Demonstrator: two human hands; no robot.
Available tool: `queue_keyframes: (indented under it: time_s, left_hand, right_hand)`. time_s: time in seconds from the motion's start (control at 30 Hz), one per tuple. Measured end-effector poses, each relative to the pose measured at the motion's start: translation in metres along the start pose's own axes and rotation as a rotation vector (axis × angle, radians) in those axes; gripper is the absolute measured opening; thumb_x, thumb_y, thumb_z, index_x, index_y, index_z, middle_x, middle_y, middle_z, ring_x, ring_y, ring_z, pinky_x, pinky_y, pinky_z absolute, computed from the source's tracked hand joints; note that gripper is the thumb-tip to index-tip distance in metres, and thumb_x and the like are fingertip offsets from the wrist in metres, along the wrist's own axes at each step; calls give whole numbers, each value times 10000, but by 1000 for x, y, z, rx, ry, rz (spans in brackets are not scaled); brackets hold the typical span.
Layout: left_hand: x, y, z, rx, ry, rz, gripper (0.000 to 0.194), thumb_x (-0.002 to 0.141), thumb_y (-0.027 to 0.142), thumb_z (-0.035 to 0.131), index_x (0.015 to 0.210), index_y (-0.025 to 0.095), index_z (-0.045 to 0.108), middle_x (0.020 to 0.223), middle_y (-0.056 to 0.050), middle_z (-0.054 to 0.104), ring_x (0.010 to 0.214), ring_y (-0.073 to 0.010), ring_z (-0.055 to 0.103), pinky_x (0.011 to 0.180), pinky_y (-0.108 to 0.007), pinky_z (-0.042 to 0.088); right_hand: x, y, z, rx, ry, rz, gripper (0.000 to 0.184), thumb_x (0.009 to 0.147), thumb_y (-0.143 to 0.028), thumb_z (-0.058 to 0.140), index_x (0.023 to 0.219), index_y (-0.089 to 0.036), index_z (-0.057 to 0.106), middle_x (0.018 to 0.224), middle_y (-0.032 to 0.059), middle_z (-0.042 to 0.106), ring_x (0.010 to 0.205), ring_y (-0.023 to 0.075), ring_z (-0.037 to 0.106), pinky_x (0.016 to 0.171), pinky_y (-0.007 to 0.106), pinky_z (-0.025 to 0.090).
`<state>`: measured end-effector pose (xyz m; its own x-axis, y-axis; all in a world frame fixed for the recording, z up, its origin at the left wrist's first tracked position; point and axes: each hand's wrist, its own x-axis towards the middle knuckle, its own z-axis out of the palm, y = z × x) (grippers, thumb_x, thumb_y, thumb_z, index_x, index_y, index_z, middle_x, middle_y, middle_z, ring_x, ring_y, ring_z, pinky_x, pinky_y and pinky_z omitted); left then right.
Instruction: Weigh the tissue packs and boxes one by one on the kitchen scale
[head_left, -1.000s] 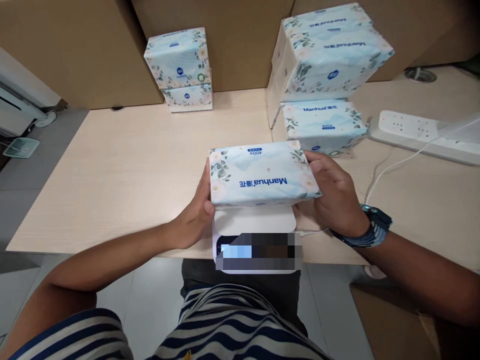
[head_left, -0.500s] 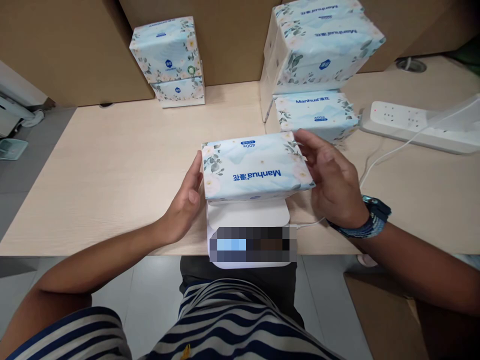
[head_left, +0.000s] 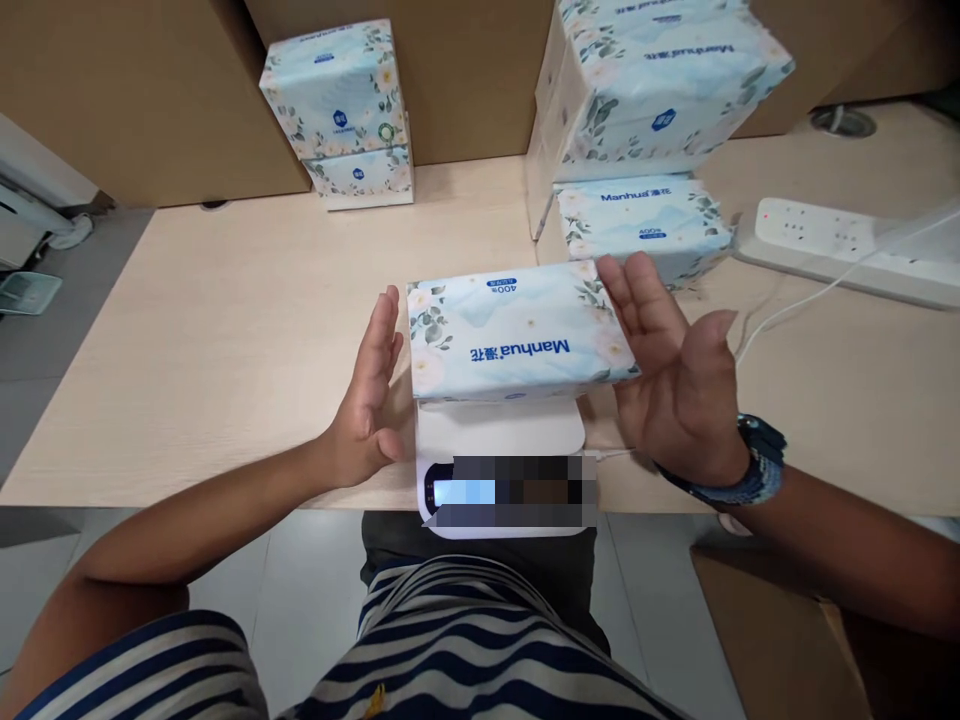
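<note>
A pale blue flowered tissue pack (head_left: 517, 330) lies flat on a white scale (head_left: 501, 445) at the table's near edge. My left hand (head_left: 371, 395) is open just left of the pack, fingers straight, a small gap away from it. On the pack's right side my right hand (head_left: 671, 375) is open too, palm turned toward the pack and fingers spread, with a watch on the wrist. Neither hand holds anything.
Two stacked tissue packs (head_left: 341, 110) stand at the back left, and several more packs (head_left: 645, 120) are piled at the back right. A white power strip (head_left: 840, 245) with a cable lies to the right. Cardboard boxes (head_left: 465, 70) line the back of the light wooden table (head_left: 225, 330).
Both hands let go of the tissue pack and opened, drawing slightly away from its sides. The pack now rests on the scale by itself.
</note>
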<state>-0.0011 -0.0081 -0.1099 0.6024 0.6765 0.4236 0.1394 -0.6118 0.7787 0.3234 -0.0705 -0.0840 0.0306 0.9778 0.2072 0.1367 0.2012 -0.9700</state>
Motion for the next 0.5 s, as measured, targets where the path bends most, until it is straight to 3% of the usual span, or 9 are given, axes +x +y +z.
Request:
queue_keyframes:
  time_s: [0.1, 0.27, 0.4, 0.5]
  left_hand:
    - [-2, 4, -1, -122, -64, -11, 1197, 855, 1044, 428, 1783, 498, -95, 1901, 168, -174, 1781, -363, -176, 1481, -622, 84]
    - [-7, 14, 1, -160, -55, -82, 1192, 871, 1013, 480, 1770, 519, -127, 1892, 160, -211, 1771, -368, -208, 1461, -659, 132]
    - [-9, 21, 6, -193, -66, -119, 1158, 898, 992, 478, 1761, 534, -145, 1883, 159, -233, 1785, -388, -119, 1448, -671, 206]
    - [-8, 26, 9, -237, -71, -129, 1180, 894, 983, 510, 1763, 526, -146, 1895, 134, -211, 1793, -405, -29, 1459, -652, 165]
  right_hand:
    - [-8, -7, 8, 114, 35, 46, 813, 1016, -908, 232, 1729, -538, 356, 1858, -165, 259, 1770, 218, 161, 1480, 501, 249]
    - [-14, -7, 14, 194, 77, 172, 810, 1054, -848, 258, 1756, -453, 338, 1863, -104, 275, 1753, 229, 243, 1466, 504, 256]
    - [-19, -4, 15, 181, 43, 200, 754, 1072, -809, 228, 1759, -503, 285, 1861, -140, 273, 1751, 215, 253, 1456, 502, 267]
    - [-23, -2, 16, 155, 39, 165, 730, 1082, -785, 214, 1763, -522, 257, 1862, -150, 267, 1756, 212, 236, 1458, 515, 246]
